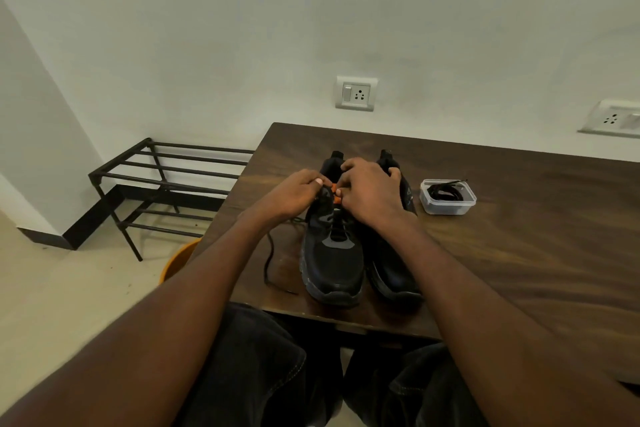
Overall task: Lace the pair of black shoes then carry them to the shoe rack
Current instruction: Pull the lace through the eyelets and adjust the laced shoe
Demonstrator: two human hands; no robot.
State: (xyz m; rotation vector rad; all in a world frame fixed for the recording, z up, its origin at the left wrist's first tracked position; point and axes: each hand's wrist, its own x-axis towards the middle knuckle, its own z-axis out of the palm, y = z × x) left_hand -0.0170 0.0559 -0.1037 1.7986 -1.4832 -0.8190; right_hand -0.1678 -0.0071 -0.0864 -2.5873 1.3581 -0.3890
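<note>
- The left hand (pixel 298 192) has its fingers curled, pinching the black lace (pixel 268 253) at the upper eyelets of the left shoe (pixel 332 253).
- The right hand (pixel 372 191) is curled over the same shoe's opening, fingertips pinching near an orange patch; just what they pinch is hidden.
- The lace's loose end trails down the shoe's left side onto the table (pixel 519 253).
- The right shoe (pixel 391 274) stands touching the first, toes toward the person.
- A clear plastic tub (pixel 447 197) holding another black lace sits just right of the shoes.
- The black shoe rack (pixel 162 180) stands on the floor left of the table, against the wall.
</note>
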